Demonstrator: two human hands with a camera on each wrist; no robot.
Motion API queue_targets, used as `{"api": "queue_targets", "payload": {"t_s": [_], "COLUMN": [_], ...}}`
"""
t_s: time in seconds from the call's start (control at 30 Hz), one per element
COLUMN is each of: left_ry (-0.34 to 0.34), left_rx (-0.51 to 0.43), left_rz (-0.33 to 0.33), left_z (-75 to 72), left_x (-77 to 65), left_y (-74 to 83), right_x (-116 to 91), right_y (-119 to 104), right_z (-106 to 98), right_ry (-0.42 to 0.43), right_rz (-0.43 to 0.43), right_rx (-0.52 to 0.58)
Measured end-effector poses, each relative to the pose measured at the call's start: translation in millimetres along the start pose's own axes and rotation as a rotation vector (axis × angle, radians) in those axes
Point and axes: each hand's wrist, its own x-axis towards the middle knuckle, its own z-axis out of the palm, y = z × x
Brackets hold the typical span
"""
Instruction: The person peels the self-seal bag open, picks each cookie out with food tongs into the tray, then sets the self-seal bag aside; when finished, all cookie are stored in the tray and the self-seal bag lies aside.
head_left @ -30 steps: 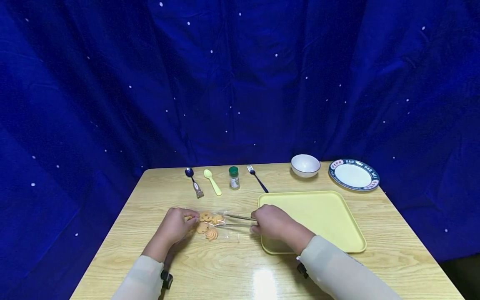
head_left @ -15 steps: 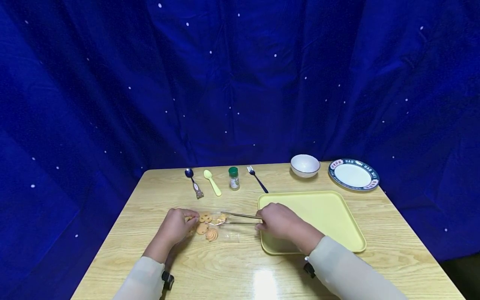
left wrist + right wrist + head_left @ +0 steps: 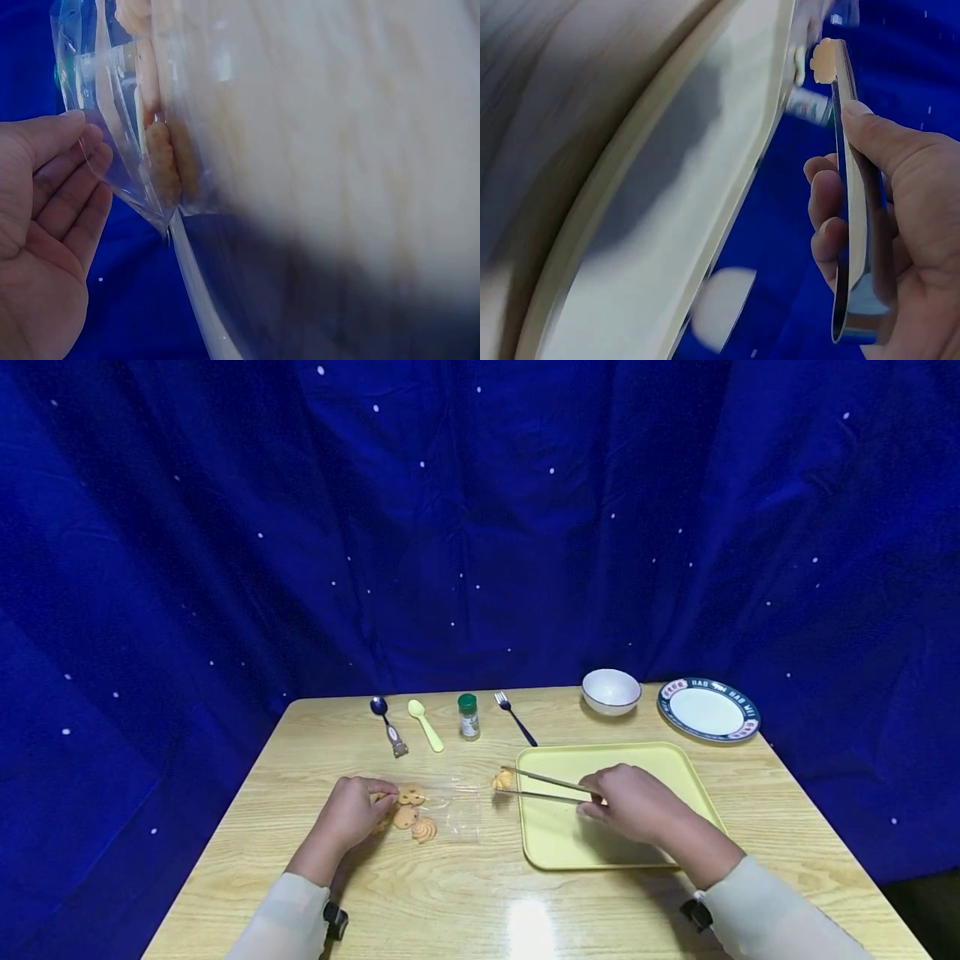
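Observation:
My left hand [image 3: 358,814] pinches the edge of a clear plastic bag [image 3: 120,161] between thumb and fingers. Several cookies [image 3: 406,817] lie inside the bag, among them a swirled one [image 3: 423,830]. In my right hand [image 3: 626,802] is a pair of metal tongs [image 3: 857,217], gripped with the thumb on one arm and the fingers curled round the other. A single cookie [image 3: 502,779] sits between the tong tips, over the left edge of the yellow tray [image 3: 555,852]. The right wrist view also shows this cookie [image 3: 825,61] at the tips.
Along the back of the wooden table [image 3: 450,902] lie a dark spoon [image 3: 388,727], a yellow spoon [image 3: 425,725] and a fork [image 3: 516,718]. A green-capped jar [image 3: 468,717] stands among them. A white bowl [image 3: 611,692] and a patterned plate [image 3: 707,710] are at the back right.
My right hand has moved right, drawing the tongs out of the bag with a cookie between their tips. The left hand stays in place on the bag.

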Motion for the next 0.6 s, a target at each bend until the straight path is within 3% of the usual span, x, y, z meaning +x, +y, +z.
{"api": "queue_targets", "payload": {"t_s": [0.27,0.6], "left_ry": [-0.002,0.006], "left_rx": [0.006,0.002], "left_rz": [-0.008,0.022], "left_z": [-1.3,1.2], "left_x": [-1.6,-0.5], "left_y": [-1.2,-0.7], "right_x": [-16,-23], "right_y": [34,43], "right_z": [-6,1], "right_ry": [0.007,-0.006], "right_rz": [0.082,0.126], "right_rx": [-0.012,-0.001]}}
